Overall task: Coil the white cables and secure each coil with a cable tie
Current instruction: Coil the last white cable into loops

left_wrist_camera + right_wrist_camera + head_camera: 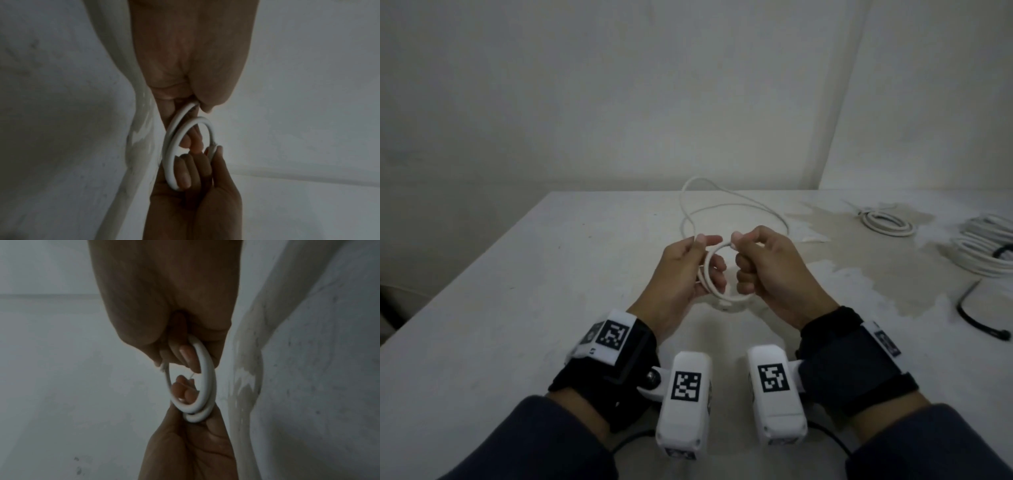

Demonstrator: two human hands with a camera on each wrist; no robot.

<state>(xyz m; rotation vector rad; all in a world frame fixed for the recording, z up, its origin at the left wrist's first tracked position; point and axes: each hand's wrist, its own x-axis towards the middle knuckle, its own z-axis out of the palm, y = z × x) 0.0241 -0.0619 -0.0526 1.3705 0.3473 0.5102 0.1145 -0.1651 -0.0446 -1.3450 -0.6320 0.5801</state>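
- Two bare hands are raised together above the middle of the pale white table [482,291], each wrist carrying one black strap with a white camera unit.
- Left hand [683,274]: thumb and fingers curled and clamped on the left side of a small round coil of white cable [714,274]; the fingertips [180,391] show through the ring in the right wrist view.
- Right hand [763,267]: thumb and forefinger pinched on the coil's upper right, the other fingers curled through the ring, as seen in the left wrist view [195,203].
- The coil [170,155] counts at least two turns lying side by side [205,394]; it is held clear of the table.
- One loose length of the same white cable [722,205] runs from the hands toward the far edge in open loops.
- Near the far right corner lies one flat coiled white cable [887,222]; at the right edge sits one larger heap of white cable coils [983,250], count not legible.
- One thin black cord [976,315] lies near the right edge, just beside that heap.
- No cable tie can be made out with certainty.
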